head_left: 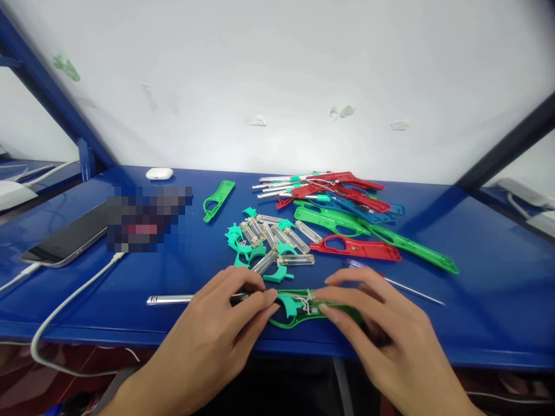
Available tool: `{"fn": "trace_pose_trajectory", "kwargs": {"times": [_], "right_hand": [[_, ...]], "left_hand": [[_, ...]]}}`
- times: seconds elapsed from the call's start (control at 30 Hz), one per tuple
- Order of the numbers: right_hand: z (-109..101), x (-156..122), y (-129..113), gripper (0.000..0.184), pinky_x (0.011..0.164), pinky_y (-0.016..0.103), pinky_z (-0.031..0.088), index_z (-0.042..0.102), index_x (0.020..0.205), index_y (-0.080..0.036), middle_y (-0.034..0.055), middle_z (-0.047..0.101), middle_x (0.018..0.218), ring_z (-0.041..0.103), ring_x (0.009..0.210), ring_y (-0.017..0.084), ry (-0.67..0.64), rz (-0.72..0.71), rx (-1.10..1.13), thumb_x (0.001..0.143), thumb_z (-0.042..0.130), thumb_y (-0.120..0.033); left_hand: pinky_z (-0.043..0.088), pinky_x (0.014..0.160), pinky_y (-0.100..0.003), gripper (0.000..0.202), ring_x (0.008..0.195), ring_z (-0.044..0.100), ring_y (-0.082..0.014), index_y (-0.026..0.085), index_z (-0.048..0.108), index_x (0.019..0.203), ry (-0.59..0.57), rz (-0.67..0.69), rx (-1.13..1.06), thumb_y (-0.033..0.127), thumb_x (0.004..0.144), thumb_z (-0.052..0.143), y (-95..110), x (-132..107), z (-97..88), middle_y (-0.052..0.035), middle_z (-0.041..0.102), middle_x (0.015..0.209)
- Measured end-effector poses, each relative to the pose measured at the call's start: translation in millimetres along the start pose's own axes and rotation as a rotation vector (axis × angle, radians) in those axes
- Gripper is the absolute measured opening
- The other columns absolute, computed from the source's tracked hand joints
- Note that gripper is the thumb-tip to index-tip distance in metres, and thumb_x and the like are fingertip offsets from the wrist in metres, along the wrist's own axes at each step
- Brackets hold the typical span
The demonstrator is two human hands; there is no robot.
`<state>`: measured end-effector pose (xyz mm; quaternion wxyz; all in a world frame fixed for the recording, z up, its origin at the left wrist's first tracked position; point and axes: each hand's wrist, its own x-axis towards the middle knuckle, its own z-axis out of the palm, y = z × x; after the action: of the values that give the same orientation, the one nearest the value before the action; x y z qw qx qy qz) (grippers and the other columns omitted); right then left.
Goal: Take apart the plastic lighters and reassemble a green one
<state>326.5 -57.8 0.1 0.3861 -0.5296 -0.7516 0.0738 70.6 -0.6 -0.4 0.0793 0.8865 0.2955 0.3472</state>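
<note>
At the table's front edge lies an opened green long-nosed lighter (284, 325), its inside facing up. A silver metal tube (169, 300) sticks out to the left of it. Inside the shell sit a teal trigger (288, 306) and a thin white wire (306, 303). My left hand (217, 323) pinches the lighter where tube and shell meet, its fingertips beside the trigger. With thumb and fingers closed, my right hand (385, 323) grips the handle part just right of the wire, partly hiding it. Beyond the hands lie clear fuel tanks (296, 260) and loose teal triggers (278, 274).
A purple-handled screwdriver (414, 290) lies behind my right hand. Further back are red shell halves (359, 248), green shell halves (416, 248) and several lighters with metal tubes (277, 188). To the left are a phone (69, 234), a white cable (56, 312) and an earphone case (159, 173).
</note>
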Motion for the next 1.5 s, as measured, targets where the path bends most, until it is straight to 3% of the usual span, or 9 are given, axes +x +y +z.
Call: {"fn": "trace_pose_trajectory", "kwargs": {"times": [0.13,0.27,0.43,0.53,0.73,0.93,1.17,1.5], "right_hand": [[-0.5,-3.6,0.9,0.020,0.057,0.022,0.057,0.077,0.117,-0.037,0.0005,0.066,0.125,0.064,0.057,0.004,-0.029,-0.026,-0.027,0.110,0.060,-0.028],[0.1,-6.3,2.5,0.022,0.057,0.024,0.057,0.076,0.116,-0.036,0.0010,0.067,0.125,0.067,0.059,0.007,-0.028,-0.048,-0.076,0.111,0.057,-0.027],[1.9,-3.9,1.0,0.021,0.063,0.026,0.059,0.075,0.118,-0.035,0.0010,0.070,0.120,0.077,0.080,0.013,-0.028,-0.051,-0.111,0.111,0.056,-0.028],[1.9,-2.3,-0.4,0.021,0.069,0.024,0.062,0.076,0.118,-0.034,0.0006,0.072,0.114,0.077,0.084,0.013,-0.017,-0.048,-0.095,0.110,0.059,-0.025],[-1.2,-1.3,-1.5,0.023,0.065,0.018,0.061,0.080,0.117,-0.032,0.0000,0.072,0.113,0.068,0.063,0.007,-0.018,-0.055,-0.049,0.108,0.062,-0.021],[0.2,-5.4,0.9,0.025,0.063,0.023,0.058,0.075,0.126,-0.032,0.0008,0.072,0.116,0.075,0.077,0.011,-0.053,-0.121,-0.130,0.111,0.058,-0.022],[0.3,-13.8,4.9,0.035,0.068,0.030,0.061,0.064,0.139,-0.025,0.0054,0.075,0.124,0.080,0.093,0.016,-0.081,-0.263,-0.357,0.115,0.040,-0.017],[0.2,-15.4,2.5,0.035,0.072,0.029,0.065,0.072,0.134,-0.027,0.0071,0.076,0.127,0.081,0.087,0.017,-0.038,-0.273,-0.343,0.113,0.045,-0.018]], "left_hand": [[0.056,0.085,-0.029,0.015,0.096,0.066,-0.0140,0.020,0.069,0.116,-0.002,-0.001,-0.020,0.012,0.108,0.059,0.6,-0.9,-0.2,-0.0040,0.063,0.110],[0.056,0.086,-0.029,0.014,0.096,0.065,-0.0143,0.020,0.069,0.114,0.000,-0.007,-0.021,0.013,0.108,0.059,0.2,-0.6,0.7,-0.0042,0.064,0.110],[0.057,0.088,-0.032,0.013,0.098,0.065,-0.0162,0.020,0.068,0.114,-0.007,-0.001,-0.016,0.013,0.108,0.059,0.4,-0.6,0.9,-0.0046,0.066,0.110],[0.057,0.086,-0.032,0.013,0.097,0.065,-0.0166,0.020,0.068,0.113,-0.016,-0.004,-0.013,0.012,0.108,0.058,0.9,-0.6,0.3,-0.0048,0.066,0.109],[0.057,0.086,-0.033,0.015,0.097,0.064,-0.0169,0.020,0.068,0.115,-0.021,-0.002,-0.011,0.011,0.108,0.058,0.8,-0.3,-0.2,-0.0052,0.066,0.110],[0.056,0.086,-0.033,0.016,0.098,0.064,-0.0167,0.019,0.067,0.115,-0.021,0.007,-0.018,0.008,0.107,0.060,0.4,0.4,-0.2,-0.0049,0.066,0.110],[0.056,0.085,-0.034,0.013,0.095,0.063,-0.0166,0.020,0.066,0.112,-0.032,0.001,-0.009,0.010,0.108,0.058,-0.2,-1.7,0.1,-0.0049,0.066,0.110],[0.058,0.083,-0.033,0.017,0.092,0.063,-0.0168,0.021,0.067,0.117,-0.022,0.007,-0.004,0.010,0.108,0.058,0.3,-1.1,-1.1,-0.0044,0.066,0.106]]}}
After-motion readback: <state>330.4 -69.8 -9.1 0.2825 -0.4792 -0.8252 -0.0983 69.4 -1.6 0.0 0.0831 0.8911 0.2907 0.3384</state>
